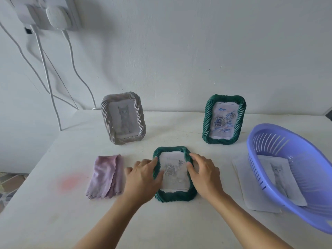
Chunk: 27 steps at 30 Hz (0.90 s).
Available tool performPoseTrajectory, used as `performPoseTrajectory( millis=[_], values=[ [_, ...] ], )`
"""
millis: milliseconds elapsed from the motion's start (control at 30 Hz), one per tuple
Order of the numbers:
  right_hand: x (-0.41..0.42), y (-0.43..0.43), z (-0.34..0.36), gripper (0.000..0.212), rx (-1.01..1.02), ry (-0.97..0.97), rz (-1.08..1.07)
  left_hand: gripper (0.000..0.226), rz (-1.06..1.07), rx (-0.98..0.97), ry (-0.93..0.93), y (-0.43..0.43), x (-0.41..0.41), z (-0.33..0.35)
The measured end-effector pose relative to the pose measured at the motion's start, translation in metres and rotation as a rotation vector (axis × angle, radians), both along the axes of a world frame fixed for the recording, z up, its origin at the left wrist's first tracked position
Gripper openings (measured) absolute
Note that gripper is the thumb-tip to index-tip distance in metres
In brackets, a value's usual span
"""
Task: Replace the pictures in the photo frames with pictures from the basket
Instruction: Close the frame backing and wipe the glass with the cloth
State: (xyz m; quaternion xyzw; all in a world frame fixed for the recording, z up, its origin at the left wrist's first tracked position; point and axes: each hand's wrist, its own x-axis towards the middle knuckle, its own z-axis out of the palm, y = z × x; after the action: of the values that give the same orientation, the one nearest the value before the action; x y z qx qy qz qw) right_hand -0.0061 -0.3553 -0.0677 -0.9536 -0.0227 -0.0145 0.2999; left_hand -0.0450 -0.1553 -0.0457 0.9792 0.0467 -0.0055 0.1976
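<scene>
A dark green frame [175, 195] with a rose picture lies flat on the white table in front of me. My left hand [143, 178] rests on its left edge and my right hand [204, 174] on its right edge, fingers curled over the rim. A grey frame [107, 121] with a cat picture stands at the back left. Another green frame [206, 121], with a rose picture scribbled in blue, stands at the back right. The purple basket [305, 218] at the right holds a cat picture [280, 178].
A folded pink cloth [106, 177] lies left of my left hand. A sheet of paper [251, 191] sticks out from under the basket. White cables [46, 72] hang down the wall from a socket at the upper left. A pink stain [70, 183] marks the table.
</scene>
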Motion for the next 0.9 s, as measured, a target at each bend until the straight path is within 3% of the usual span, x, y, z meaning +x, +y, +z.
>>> performPoseTrajectory(
  millis=[200, 333, 400, 500, 700, 800, 900],
  values=[
    [0.006, 0.003, 0.007, 0.036, 0.085, 0.086, -0.050, 0.055, 0.104, 0.010, 0.084, -0.025, 0.009, -0.005],
    [0.010, 0.007, 0.008, 0.039, 0.229, 0.133, -0.067, 0.043, 0.143, -0.265, 0.094, -0.016, 0.015, -0.003],
    [0.011, 0.008, 0.011, 0.036, 0.355, 0.138, -0.099, 0.032, 0.212, -0.503, 0.037, -0.012, 0.016, 0.002],
    [0.012, 0.005, 0.015, 0.036, 0.565, 0.140, -0.175, 0.038, 0.375, -0.860, 0.044, -0.009, 0.018, 0.015],
    [0.013, -0.006, 0.024, 0.025, 1.091, 0.384, -0.196, 0.026, 0.344, -1.051, 0.090, 0.011, 0.014, 0.022],
    [0.010, -0.011, 0.035, 0.017, 1.166, 0.468, -0.087, 0.019, 0.288, -1.105, 0.130, 0.015, 0.010, 0.030],
    [0.005, -0.011, 0.042, 0.012, 1.093, 0.555, 0.028, 0.016, 0.211, -1.110, 0.181, 0.014, 0.005, 0.035]
  ],
)
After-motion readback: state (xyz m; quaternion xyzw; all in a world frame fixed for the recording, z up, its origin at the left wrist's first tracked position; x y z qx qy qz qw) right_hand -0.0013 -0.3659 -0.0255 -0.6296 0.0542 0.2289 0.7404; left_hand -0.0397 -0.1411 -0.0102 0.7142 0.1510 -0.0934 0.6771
